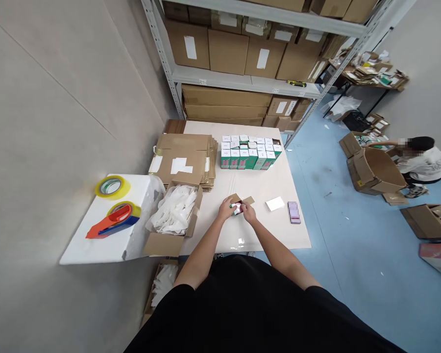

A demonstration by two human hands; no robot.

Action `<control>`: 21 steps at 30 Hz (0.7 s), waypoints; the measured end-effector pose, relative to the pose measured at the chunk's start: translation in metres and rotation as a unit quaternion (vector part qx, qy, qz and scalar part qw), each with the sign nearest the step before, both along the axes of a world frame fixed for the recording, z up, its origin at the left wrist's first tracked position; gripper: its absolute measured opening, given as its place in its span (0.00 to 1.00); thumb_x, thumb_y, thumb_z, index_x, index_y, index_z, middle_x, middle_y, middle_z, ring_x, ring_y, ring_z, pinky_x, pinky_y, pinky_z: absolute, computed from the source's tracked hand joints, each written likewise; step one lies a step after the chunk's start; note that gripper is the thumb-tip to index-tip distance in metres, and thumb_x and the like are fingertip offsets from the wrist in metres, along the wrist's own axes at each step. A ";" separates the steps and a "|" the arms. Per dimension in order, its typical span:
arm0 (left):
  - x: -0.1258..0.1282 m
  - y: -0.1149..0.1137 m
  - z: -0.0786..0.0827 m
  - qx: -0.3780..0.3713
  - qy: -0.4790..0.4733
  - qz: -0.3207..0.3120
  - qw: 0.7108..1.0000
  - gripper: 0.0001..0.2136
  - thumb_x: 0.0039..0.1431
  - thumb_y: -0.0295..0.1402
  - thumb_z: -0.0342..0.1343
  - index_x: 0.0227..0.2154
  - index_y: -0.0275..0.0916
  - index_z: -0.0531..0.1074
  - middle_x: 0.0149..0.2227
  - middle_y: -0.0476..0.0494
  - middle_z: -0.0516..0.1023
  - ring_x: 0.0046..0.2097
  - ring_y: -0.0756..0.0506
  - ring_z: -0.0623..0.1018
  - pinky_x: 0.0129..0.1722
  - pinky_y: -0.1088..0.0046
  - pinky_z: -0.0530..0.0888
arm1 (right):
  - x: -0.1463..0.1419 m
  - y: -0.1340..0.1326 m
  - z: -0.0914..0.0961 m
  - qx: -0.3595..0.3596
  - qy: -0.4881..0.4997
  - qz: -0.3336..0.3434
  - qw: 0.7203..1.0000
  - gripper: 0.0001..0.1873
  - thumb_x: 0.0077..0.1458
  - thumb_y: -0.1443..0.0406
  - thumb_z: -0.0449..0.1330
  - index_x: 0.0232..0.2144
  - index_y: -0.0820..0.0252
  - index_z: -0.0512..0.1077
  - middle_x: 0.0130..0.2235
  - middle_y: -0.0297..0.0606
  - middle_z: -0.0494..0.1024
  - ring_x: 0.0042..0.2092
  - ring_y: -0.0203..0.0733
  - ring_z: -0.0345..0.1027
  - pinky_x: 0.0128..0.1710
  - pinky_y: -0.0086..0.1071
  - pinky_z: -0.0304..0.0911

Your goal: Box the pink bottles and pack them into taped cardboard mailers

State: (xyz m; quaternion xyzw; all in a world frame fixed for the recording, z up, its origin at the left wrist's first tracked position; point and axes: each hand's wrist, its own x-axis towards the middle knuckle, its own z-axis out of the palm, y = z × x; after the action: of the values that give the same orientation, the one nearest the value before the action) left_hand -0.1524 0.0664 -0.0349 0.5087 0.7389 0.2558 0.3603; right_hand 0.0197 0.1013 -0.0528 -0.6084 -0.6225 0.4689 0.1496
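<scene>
My left hand (227, 207) and my right hand (247, 212) meet over the middle of the white table (264, 235). Both are closed round a small brown cardboard box (242, 200) with open flaps. A small green-and-white item (237, 208) sits between my fingers at the box's mouth. A white card (275, 203) and a pink-purple stack of labels (294, 212) lie just to the right of my hands. Several green-and-white small boxes (250, 152) stand in rows at the far side of the table.
A stack of flattened cartons (185, 159) lies at the table's left. An open carton of white bags (174, 213) sits beside it. Yellow tape rolls (112, 186) and an orange dispenser (112, 223) rest on a white block. Shelving (242, 78) holds cartons. A person (421, 159) crouches among boxes at right.
</scene>
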 end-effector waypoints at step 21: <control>-0.002 -0.002 0.000 0.021 -0.114 0.033 0.993 0.24 0.68 0.31 0.48 0.66 0.39 0.68 0.59 0.38 0.80 0.59 0.43 0.79 0.59 0.64 0.75 | 0.007 0.009 -0.029 -0.113 0.147 -0.144 0.972 0.26 0.62 0.50 0.52 0.55 0.56 0.73 0.48 0.44 0.82 0.46 0.46 0.77 0.43 0.38 0.74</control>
State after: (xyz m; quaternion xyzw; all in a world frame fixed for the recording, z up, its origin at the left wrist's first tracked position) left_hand -0.1547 0.0642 -0.0345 0.4591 0.7036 0.3390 0.4234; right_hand 0.0270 0.1100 -0.0815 -0.6290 -0.4426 0.5942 0.2353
